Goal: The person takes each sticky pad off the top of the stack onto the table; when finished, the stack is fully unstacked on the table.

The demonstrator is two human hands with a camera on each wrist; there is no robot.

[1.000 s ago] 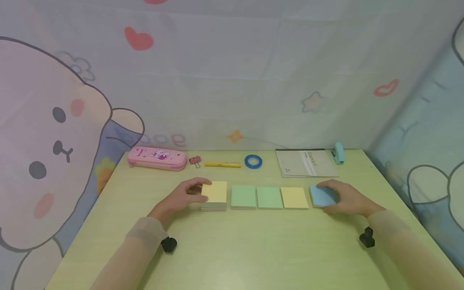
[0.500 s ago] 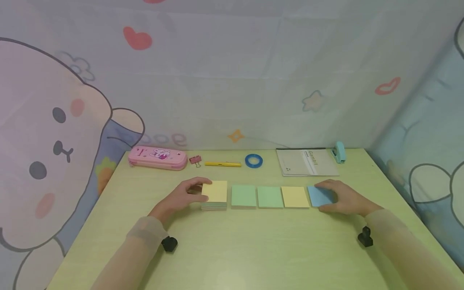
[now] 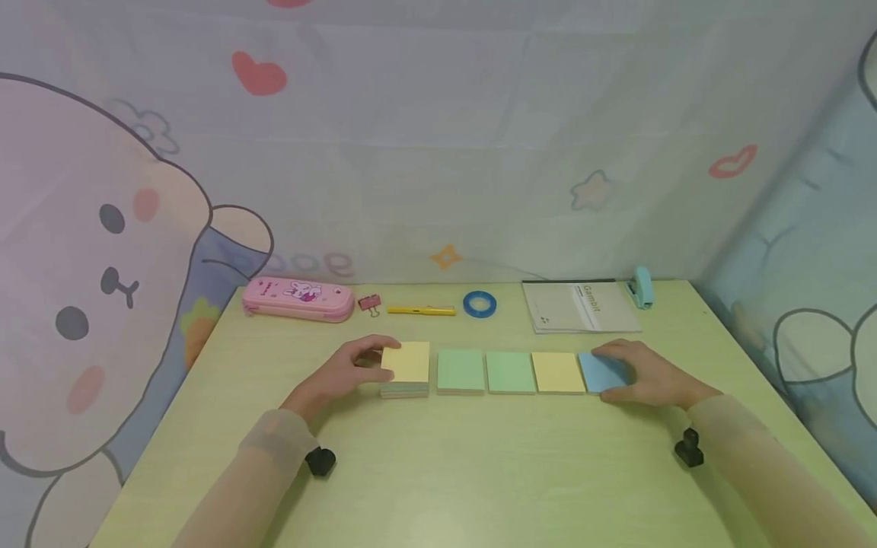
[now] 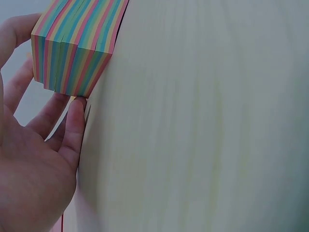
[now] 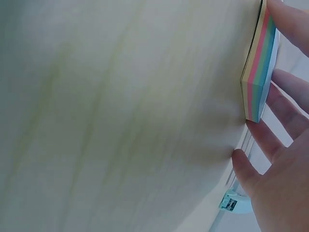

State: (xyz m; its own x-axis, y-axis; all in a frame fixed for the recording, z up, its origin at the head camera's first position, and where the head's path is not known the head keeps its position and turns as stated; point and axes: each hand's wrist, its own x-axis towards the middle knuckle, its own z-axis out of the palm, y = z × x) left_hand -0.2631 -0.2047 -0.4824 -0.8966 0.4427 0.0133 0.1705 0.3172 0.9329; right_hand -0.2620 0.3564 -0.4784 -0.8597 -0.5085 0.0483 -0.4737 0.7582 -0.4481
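Observation:
My left hand (image 3: 342, 374) holds the left side of a tall stack of sticky note pads (image 3: 411, 361), thumb in front and fingers behind, a yellow sheet on top. In the left wrist view, the striped edges of the stacked pads (image 4: 72, 53) show several layers. To its right lie two green pads (image 3: 460, 371) and a yellow pad (image 3: 558, 372) in a row. At the row's right end my right hand (image 3: 651, 377) grips a thin blue-topped sticky note pad (image 3: 601, 372) between thumb and fingers, close beside the yellow pad. Its right part is hidden by the hand.
Along the back lie a pink pencil case (image 3: 298, 298), a binder clip (image 3: 369, 303), a yellow pen (image 3: 421, 310), a roll of blue tape (image 3: 479, 304), a notebook (image 3: 569, 310) and a mint stapler (image 3: 642, 288). A patterned cloth (image 3: 438, 152) hangs behind the table (image 3: 466, 472).
The right hand has slid the blue pad left, closing most of the space to the yellow pad. The left hand and its stack stay in place.

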